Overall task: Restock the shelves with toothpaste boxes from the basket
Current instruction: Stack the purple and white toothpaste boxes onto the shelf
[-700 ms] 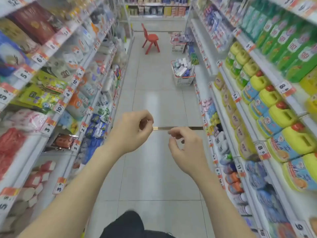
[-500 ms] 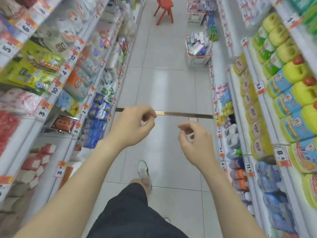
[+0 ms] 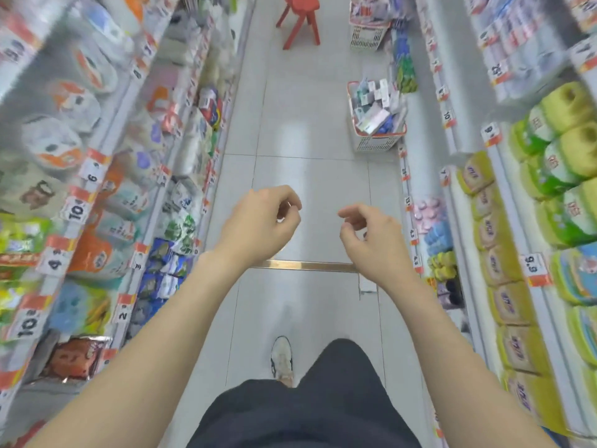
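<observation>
Basket (image 3: 376,144) nearer; left hand (image 3: 261,223), right hand (image 3: 372,239) empty, loosely curled.

The pale tiled floor (image 3: 310,176) carries a basket (image 3: 374,144) of boxes (image 3: 371,116) at its right edge. Farther along stand a second basket (image 3: 366,38) and a red chair (image 3: 300,21). A metal strip (image 3: 307,266) crosses the floor.

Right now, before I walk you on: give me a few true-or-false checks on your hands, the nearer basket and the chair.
1. The left hand and right hand hold nothing. True.
2. The nearer basket stands on the aisle's right side. True.
3. That basket is empty. False: boxes fill it.
4. The left hand touches the basket. False: it hangs well short of it.
5. A red chair stands beyond the basket. True.
</observation>
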A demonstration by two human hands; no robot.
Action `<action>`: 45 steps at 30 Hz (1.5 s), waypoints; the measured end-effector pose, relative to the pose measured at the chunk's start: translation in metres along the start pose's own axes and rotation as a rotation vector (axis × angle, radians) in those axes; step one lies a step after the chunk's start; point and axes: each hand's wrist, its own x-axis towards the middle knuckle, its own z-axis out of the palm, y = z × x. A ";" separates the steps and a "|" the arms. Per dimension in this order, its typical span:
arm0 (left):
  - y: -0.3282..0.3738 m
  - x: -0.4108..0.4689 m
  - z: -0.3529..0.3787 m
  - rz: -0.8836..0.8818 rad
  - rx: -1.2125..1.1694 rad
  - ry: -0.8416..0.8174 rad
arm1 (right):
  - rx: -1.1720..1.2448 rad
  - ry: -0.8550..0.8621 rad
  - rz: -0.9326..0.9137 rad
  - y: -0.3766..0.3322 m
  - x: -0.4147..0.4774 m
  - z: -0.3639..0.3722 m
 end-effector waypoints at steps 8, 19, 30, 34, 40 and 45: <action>0.009 0.283 -0.002 0.140 0.068 0.003 | 0.018 0.178 0.028 0.033 0.256 -0.028; -0.007 0.632 -0.041 -0.012 0.047 -0.001 | -0.016 0.037 -0.068 0.020 0.640 -0.078; -0.099 1.014 -0.101 -0.028 -0.012 -0.150 | -0.165 -0.137 0.029 0.007 1.030 -0.052; -0.104 1.148 -0.117 -0.050 0.005 -0.259 | -0.155 -0.110 0.077 -0.001 1.153 -0.073; -0.103 1.357 -0.116 0.032 0.064 -0.298 | -0.082 -0.026 0.168 0.023 1.316 -0.105; -0.095 1.535 -0.099 0.070 0.103 -0.250 | -0.067 -0.046 0.174 0.066 1.488 -0.126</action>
